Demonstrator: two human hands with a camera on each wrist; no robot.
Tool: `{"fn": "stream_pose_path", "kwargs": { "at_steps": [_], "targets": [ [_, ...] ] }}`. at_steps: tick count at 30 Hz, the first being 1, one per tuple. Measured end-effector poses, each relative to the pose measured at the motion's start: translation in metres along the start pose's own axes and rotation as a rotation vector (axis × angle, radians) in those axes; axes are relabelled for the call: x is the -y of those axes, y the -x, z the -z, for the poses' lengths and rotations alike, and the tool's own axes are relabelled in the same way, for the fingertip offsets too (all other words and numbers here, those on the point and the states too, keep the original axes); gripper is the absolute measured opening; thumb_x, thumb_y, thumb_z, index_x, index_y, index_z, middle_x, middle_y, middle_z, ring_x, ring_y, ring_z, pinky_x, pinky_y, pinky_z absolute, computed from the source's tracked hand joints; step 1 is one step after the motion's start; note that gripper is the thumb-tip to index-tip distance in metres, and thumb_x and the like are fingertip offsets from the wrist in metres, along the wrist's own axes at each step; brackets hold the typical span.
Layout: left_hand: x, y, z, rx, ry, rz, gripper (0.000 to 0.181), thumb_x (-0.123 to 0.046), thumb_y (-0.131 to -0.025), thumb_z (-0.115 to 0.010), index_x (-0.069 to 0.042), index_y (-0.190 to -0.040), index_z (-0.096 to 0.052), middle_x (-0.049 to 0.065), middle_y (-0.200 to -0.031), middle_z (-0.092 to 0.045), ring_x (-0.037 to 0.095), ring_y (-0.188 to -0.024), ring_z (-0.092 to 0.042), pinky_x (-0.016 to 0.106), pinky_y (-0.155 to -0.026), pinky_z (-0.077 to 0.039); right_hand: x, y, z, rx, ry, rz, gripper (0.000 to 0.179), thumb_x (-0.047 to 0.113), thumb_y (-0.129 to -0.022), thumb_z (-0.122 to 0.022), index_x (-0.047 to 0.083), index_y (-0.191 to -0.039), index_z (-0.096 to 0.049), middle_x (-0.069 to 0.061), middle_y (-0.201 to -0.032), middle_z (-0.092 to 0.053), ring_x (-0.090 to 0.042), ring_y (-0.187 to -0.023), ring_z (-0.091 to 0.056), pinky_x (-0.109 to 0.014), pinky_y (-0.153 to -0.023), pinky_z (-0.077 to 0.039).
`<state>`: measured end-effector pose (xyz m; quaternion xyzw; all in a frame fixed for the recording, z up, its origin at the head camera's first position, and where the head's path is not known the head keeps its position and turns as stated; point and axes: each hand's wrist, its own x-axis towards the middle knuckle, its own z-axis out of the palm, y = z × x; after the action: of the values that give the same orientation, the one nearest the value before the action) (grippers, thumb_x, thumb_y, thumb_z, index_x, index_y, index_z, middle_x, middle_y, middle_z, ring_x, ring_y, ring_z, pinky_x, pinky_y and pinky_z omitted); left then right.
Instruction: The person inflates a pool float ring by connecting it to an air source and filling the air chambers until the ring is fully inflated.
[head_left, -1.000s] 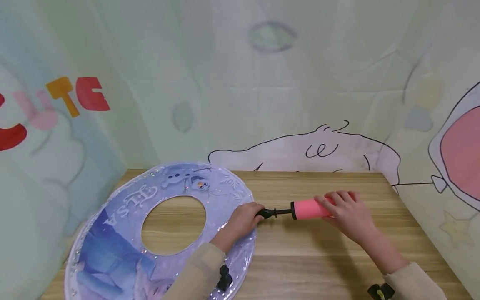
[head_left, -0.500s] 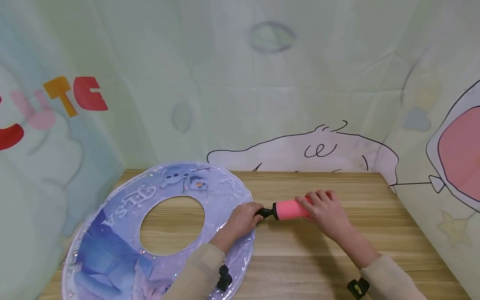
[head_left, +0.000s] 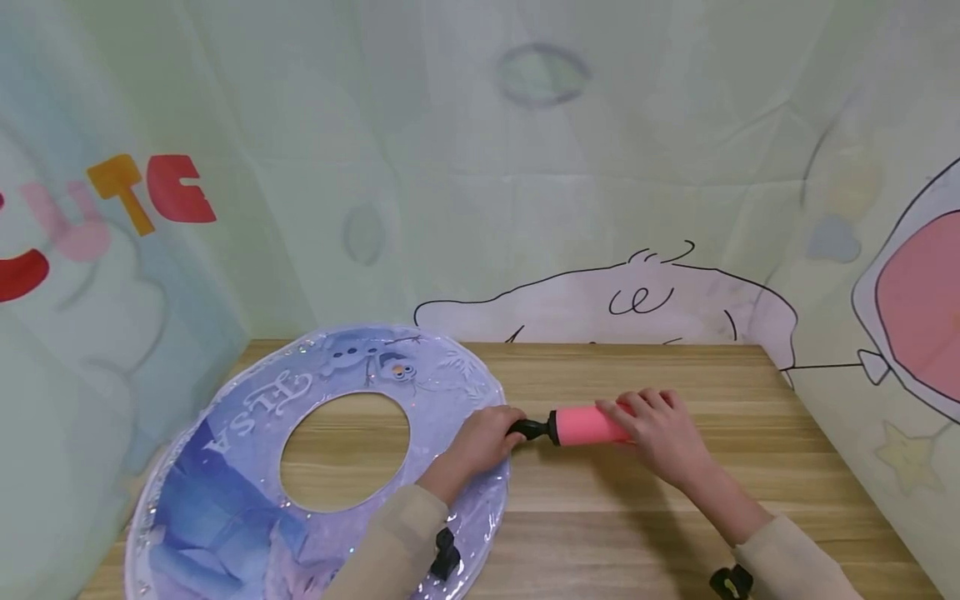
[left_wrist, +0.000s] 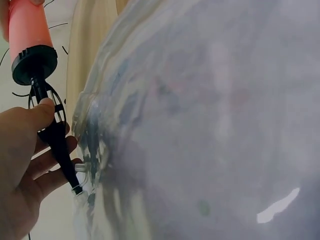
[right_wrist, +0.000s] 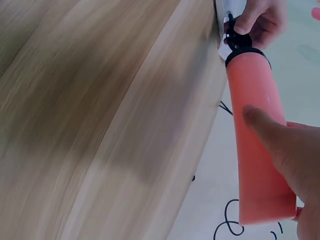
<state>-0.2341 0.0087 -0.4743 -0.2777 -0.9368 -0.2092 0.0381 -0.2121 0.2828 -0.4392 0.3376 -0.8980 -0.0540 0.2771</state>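
Observation:
A pink hand pump (head_left: 588,426) lies level between the two hands, its black end towards the left. My left hand (head_left: 480,442) pinches the black nozzle end at the right rim of an inflated swim ring (head_left: 442,400), which has a purple and blue print. In the left wrist view the tapered black nozzle (left_wrist: 64,157) reaches down to a clear valve (left_wrist: 80,191) on the ring's edge, thumb on one side and fingers behind. My right hand (head_left: 663,437) grips the pink barrel near its far end, thumb laid along it in the right wrist view. Only a short piece of rod shows.
The swim ring covers the left part of the wooden table (head_left: 585,533), which shows through the ring's round hole. Printed cloth walls (head_left: 322,208) close off the back and both sides of the table.
The right hand and pink barrel have moved left towards the left hand, and the long black rod has slid into the barrel. In the last half second the barrel shifts slightly right.

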Motion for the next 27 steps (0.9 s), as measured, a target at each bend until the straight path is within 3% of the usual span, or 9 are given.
{"fn": "stream_pose_path", "kwargs": {
  "at_steps": [15, 18, 21, 23, 25, 27],
  "targets": [
    [0.002, 0.001, 0.0, 0.011, -0.009, -0.028, 0.017, -0.018, -0.086, -0.063, -0.008, -0.1, -0.064, 0.003, -0.094, -0.066, 0.015, -0.084, -0.061, 0.031, -0.077, -0.05, -0.032, 0.02, 0.014, -0.028, -0.07, -0.008, 0.065, 0.038, -0.056, -0.085, 0.022, -0.115, -0.062, -0.005, -0.095, -0.063, -0.028, -0.09, -0.056, -0.047, -0.076, -0.041],
    [0.002, 0.001, 0.001, 0.0, -0.003, -0.037, 0.017, -0.016, -0.086, -0.064, -0.007, -0.099, -0.064, 0.004, -0.092, -0.066, 0.016, -0.082, -0.061, 0.031, -0.075, -0.05, -0.04, 0.027, 0.017, -0.023, -0.084, -0.01, 0.054, 0.054, -0.073, -0.069, 0.023, -0.116, -0.061, -0.005, -0.096, -0.064, -0.028, -0.09, -0.057, -0.047, -0.076, -0.042],
    [0.001, 0.002, 0.002, -0.007, -0.009, -0.051, 0.016, -0.015, -0.085, -0.065, -0.006, -0.098, -0.063, 0.005, -0.091, -0.066, 0.015, -0.08, -0.06, 0.031, -0.073, -0.05, -0.048, 0.032, 0.021, -0.02, -0.09, -0.01, 0.054, 0.061, -0.081, -0.05, 0.023, -0.117, -0.061, -0.005, -0.097, -0.064, -0.028, -0.09, -0.057, -0.047, -0.076, -0.042],
    [0.001, 0.002, 0.003, -0.002, -0.009, -0.045, 0.017, -0.016, -0.085, -0.064, -0.006, -0.099, -0.063, 0.004, -0.091, -0.066, 0.015, -0.081, -0.06, 0.031, -0.074, -0.05, -0.053, 0.034, 0.024, -0.014, -0.086, -0.015, 0.053, 0.058, -0.077, -0.061, 0.023, -0.117, -0.061, -0.005, -0.097, -0.064, -0.029, -0.09, -0.057, -0.047, -0.077, -0.041],
    [0.0, 0.002, 0.003, 0.003, -0.01, -0.036, 0.017, -0.016, -0.085, -0.064, -0.007, -0.099, -0.064, 0.004, -0.092, -0.066, 0.015, -0.082, -0.061, 0.031, -0.075, -0.05, -0.058, 0.035, 0.029, -0.001, -0.068, -0.02, 0.058, 0.047, -0.067, -0.077, 0.022, -0.117, -0.061, -0.006, -0.098, -0.064, -0.029, -0.091, -0.057, -0.048, -0.077, -0.042],
    [0.0, 0.001, 0.002, 0.013, -0.001, -0.02, 0.018, -0.018, -0.086, -0.063, -0.007, -0.101, -0.064, 0.004, -0.094, -0.066, 0.016, -0.085, -0.061, 0.032, -0.077, -0.05, -0.063, 0.037, 0.034, 0.012, -0.063, -0.028, 0.066, 0.035, -0.057, -0.084, 0.022, -0.117, -0.06, -0.006, -0.098, -0.064, -0.03, -0.091, -0.056, -0.049, -0.078, -0.042]
  ]
}}
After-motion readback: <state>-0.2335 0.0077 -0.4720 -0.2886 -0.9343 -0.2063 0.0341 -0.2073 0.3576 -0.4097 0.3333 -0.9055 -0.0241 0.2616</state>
